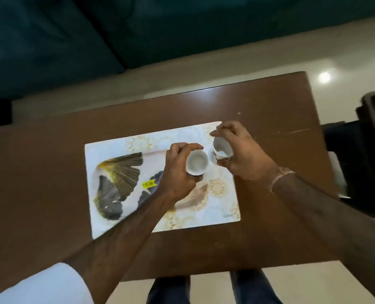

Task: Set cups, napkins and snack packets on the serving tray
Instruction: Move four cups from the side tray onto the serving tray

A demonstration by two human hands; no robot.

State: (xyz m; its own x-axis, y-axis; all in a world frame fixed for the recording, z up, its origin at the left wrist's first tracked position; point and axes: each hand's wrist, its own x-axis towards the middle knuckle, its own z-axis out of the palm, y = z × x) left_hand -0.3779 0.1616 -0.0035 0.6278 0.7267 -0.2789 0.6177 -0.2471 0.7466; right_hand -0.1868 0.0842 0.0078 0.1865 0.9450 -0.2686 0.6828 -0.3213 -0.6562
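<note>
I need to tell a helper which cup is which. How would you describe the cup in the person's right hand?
On the brown table lies a white tray with a dark fan-leaf pattern. Two small white cups are held above its far right part. The right hand's cup is nearer the tray's corner, tilted, with dark print on its side; the left hand's cup shows none.

We've got a dark brown desk (259, 110) with a white serving tray (107, 148) on it, printed with grey and gold fan-shaped leaves and pale gold lacy circles, plus a little yellow sticker (149, 184). Both cups are white: the left cup (197, 165) is plain, the right cup (221, 151) has a dark blue print. Teal sofa (50, 40) behind, cream floor (204, 71).
</note>
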